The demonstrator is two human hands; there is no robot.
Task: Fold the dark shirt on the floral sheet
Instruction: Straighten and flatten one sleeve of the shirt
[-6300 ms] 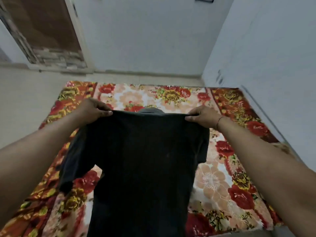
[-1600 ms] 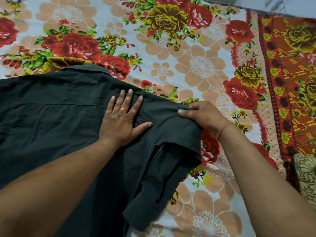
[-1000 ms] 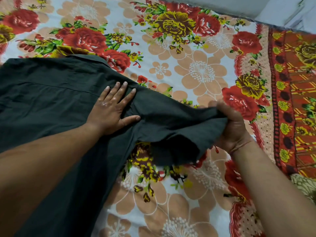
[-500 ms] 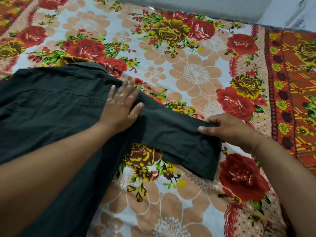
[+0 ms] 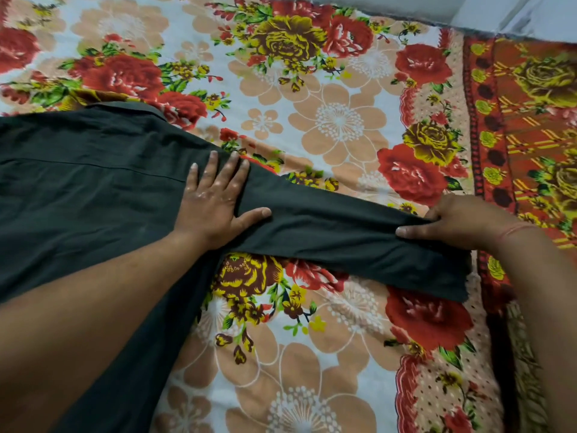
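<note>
A pale wall point(image 5: 530, 14) runs along the top right corner, meeting a light floor strip point(image 5: 374, 7) in soft light.

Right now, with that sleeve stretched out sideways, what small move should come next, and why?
Probably swing the sleeve inward over the shirt's back. The left hand pins the shoulder flat, the right hand grips the cuff end, and the sleeve lies straight across the floral sheet.

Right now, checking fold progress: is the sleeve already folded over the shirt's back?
No, the sleeve lies stretched out sideways on the floral sheet.
</note>
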